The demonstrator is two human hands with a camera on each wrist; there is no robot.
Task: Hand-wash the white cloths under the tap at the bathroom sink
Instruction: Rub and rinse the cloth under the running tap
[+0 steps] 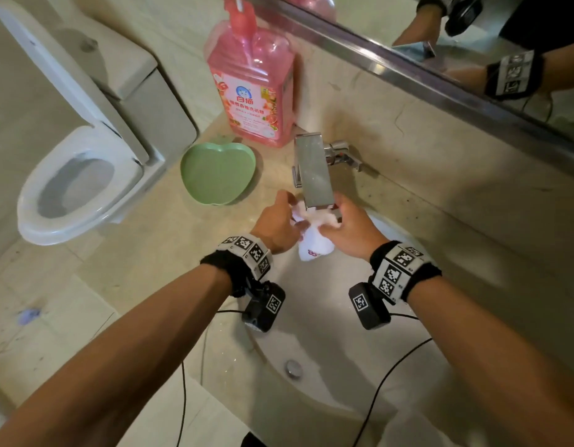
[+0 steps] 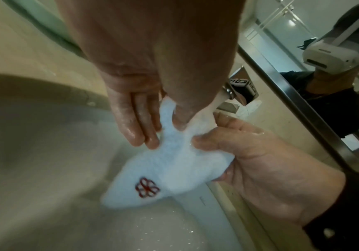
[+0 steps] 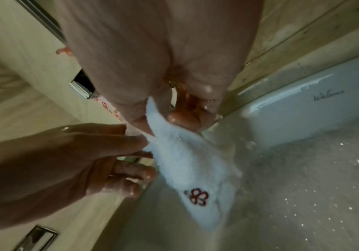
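The white cloth (image 1: 313, 243) hangs bunched over the sink (image 1: 327, 317), directly below the spout of the chrome tap (image 1: 313, 172). Its long axis runs from the gathered top at the spout down toward the person, ending in a loose pointed end with a small red flower mark (image 2: 147, 187) near the tip. The left hand (image 1: 277, 225) pinches the upper left edge between thumb and fingers (image 2: 131, 122). The right hand (image 1: 351, 229) has its thumb and fingers curled round the bunched top on the other side. Both hands look wet. The tap's flat spout overhangs the top of the cloth and hides part of it in the head view. Beyond the hands, on the beige stone tabletop (image 1: 150, 269), a green apple-shaped dish (image 1: 218, 174) sits left of the tap, and a pink pump bottle (image 1: 252, 88) stands behind it against the wall. A mirror (image 1: 472, 43) runs above the tap. A toilet (image 1: 82, 175) with its lid raised stands further left.
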